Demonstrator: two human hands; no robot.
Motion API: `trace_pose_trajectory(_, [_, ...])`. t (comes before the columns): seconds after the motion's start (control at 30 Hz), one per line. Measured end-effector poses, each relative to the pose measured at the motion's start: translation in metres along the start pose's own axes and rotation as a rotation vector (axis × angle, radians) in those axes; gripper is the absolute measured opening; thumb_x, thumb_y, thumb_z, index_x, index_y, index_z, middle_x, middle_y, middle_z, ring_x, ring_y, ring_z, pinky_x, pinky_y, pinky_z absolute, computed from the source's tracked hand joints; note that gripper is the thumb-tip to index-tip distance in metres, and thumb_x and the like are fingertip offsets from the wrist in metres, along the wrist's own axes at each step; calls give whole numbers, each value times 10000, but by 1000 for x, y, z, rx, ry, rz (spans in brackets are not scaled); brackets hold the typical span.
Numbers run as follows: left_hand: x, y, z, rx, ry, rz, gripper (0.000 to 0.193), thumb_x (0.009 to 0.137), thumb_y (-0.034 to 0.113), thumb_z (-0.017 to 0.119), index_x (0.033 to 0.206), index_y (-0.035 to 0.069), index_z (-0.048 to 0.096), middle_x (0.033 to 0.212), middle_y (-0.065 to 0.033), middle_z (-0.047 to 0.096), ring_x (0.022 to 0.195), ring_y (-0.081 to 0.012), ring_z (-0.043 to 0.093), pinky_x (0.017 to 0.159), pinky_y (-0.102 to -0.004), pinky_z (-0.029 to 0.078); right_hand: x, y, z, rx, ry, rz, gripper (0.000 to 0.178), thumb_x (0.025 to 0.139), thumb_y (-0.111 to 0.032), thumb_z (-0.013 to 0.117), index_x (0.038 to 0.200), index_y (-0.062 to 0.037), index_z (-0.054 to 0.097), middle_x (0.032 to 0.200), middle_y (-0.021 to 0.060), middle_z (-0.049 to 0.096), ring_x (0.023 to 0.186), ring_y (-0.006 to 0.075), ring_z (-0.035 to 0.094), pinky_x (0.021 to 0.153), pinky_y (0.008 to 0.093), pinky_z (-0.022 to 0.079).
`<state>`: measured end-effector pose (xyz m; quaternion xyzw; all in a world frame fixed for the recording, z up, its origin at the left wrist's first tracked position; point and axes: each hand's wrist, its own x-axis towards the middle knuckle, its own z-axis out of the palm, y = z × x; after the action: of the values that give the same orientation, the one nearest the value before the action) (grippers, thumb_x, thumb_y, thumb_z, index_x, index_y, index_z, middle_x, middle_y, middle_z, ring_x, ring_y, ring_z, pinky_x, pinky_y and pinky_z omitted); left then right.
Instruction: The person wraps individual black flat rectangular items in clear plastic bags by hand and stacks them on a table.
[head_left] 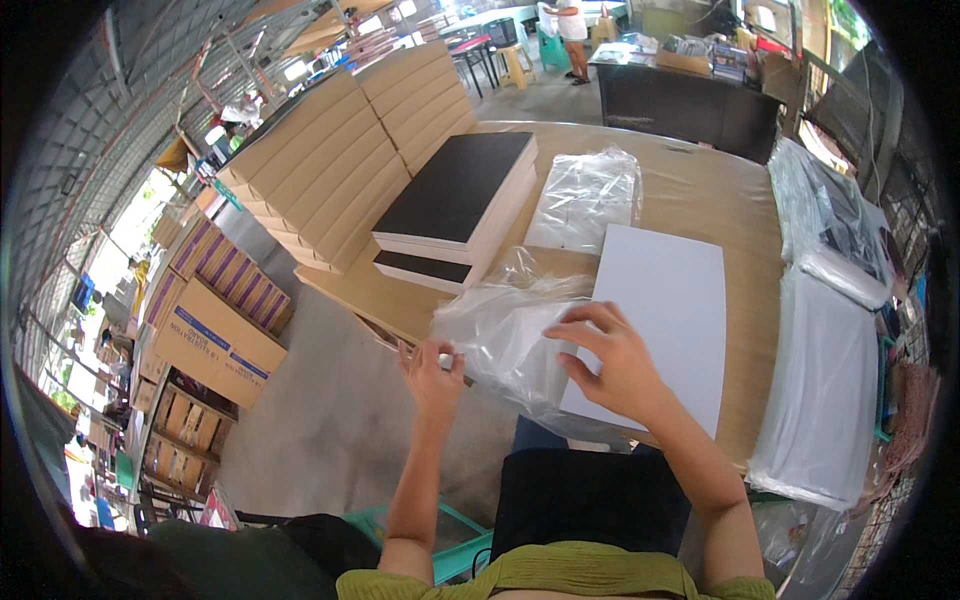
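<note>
A clear plastic bag (505,335), crumpled and spread out, lies over the table's near edge between my two hands. My left hand (432,378) is at the bag's left edge, with thumb and forefinger curled onto the film. Above the bag's right side is my right hand (615,365), its fingers bent and the thumb apart from them. A plain white board (672,300) lies flat under and beyond my right hand, next to the bag. Behind the bag sits a stack of black-topped boards (458,190). Beside that stack is a pile of clear plastic packaging (588,198).
Tall stacks of brown cartons (320,160) stand along the left of the wooden table (700,185). Plastic-wrapped sheets (820,380) lie at the right edge. A large cardboard box (220,340) rests to the left. Far back, a person (572,30) stands near tables.
</note>
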<state>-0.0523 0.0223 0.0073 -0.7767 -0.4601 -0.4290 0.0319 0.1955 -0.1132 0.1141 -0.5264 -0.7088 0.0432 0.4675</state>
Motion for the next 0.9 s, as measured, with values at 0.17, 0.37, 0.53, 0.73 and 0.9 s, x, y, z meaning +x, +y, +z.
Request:
trace_pose_trajectory(0.17, [-4,23,-31,-161,-26,84,426,678,32,739,1059,94,560,856,-36,609,853,-230,612,1086,-516,288,41,34,86,133,-197,-130,357,687,-114,782,1018,-72,655,1050,119,612,1037,340,551,876,417,459])
trace_pose_trajectory(0.37, [14,15,-35,-568,-92,-76,430,733,45,755,1128,29,587,1155,-121,596,1120,-211,537,976,-355,397,50,16,105,300,-278,-80,228,677,-65,783,836,-12,628,798,106,634,771,284,616,718,352,476])
trace_pose_trajectory(0.53, [19,29,-52,-1108,-302,-206,307,783,45,748,1066,43,628,974,12,648,896,-91,602,794,-243,470,44,3,86,406,-163,2,176,680,30,744,802,11,619,775,96,618,709,209,594,667,298,454])
trace_pose_trajectory(0.73, [17,43,-55,-1024,-229,-357,387,733,65,797,1054,45,583,841,17,612,797,-42,559,725,-231,435,36,-7,83,254,36,-12,101,761,62,661,844,5,654,785,102,634,727,196,614,679,287,466])
trace_pose_trajectory(0.9, [22,43,-51,-716,-61,118,383,761,176,791,1052,34,585,798,-19,613,727,-101,584,686,-248,452,35,-9,84,195,213,-12,110,811,46,600,873,-20,662,868,126,661,811,264,636,752,329,487])
